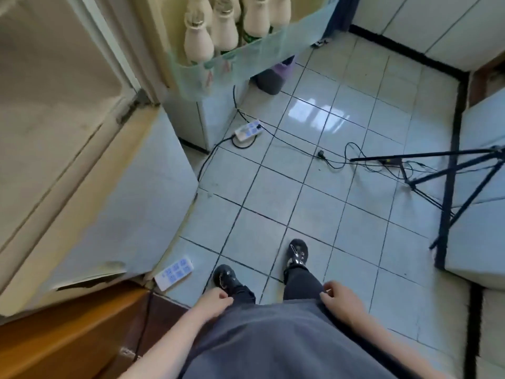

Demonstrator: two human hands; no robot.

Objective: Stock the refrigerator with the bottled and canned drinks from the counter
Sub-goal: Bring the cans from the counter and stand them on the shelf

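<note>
Head view, looking steeply down at a pale tiled floor (314, 165) with dark grout lines. The person stands on it in dark trousers and black shoes (297, 254), with a grey top filling the bottom middle of the picture.

The left hand (216, 298) hangs by the left hip and the right hand (341, 299) by the right hip. On both, the fingers are loosely curled and hold nothing; the right hand rests against the edge of the grey top.

The refrigerator (131, 203) takes up the left side, seen blurred and at a slant, with a pale blue lower front and yellowed cream edges. Its open door stands at the top middle, and a translucent greenish door shelf (246, 54) juts out from it. Several cream-coloured bottles (198, 43) with narrow necks stand upright in that shelf, side by side and close together, well apart from both hands.

Under the door shelf, something purple and grey sits on the floor; what it is cannot be told. A white power strip (248, 129) with black cables lies on the tiles just beside the base of the refrigerator. A second power strip (175, 272) lies near the left shoe. A black tripod (448, 170) spreads its legs at the right, beside white blocks edged in black. A brown wooden surface (54, 346) fills the bottom left corner.
</note>
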